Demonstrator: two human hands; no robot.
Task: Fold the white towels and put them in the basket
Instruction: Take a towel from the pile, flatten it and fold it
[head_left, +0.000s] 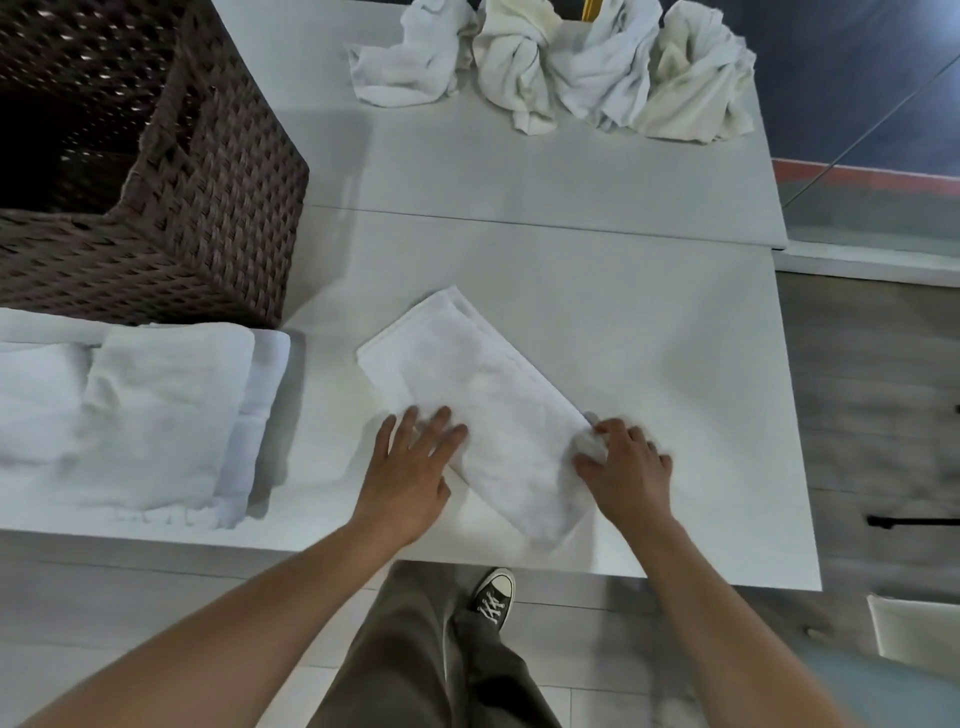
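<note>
A white towel (467, 395), folded into a long strip, lies slantwise on the white table (649, 364) near its front edge. My left hand (410, 467) rests flat on the strip's near left side, fingers straight. At the strip's right edge my right hand (626, 467) pinches a bit of the cloth with curled fingers. A dark brown wicker basket (208, 208) stands at the table's far left; its inside looks dark. A stack of folded white towels (145, 415) lies in front of the basket. Several crumpled white towels (571, 67) sit at the table's far edge.
A seam runs across the table (519, 221) between near and far halves. The table's right edge drops to a grey floor (872, 389). A white object (914, 634) stands low at the right. My legs and a dark shoe (493, 597) are below the front edge.
</note>
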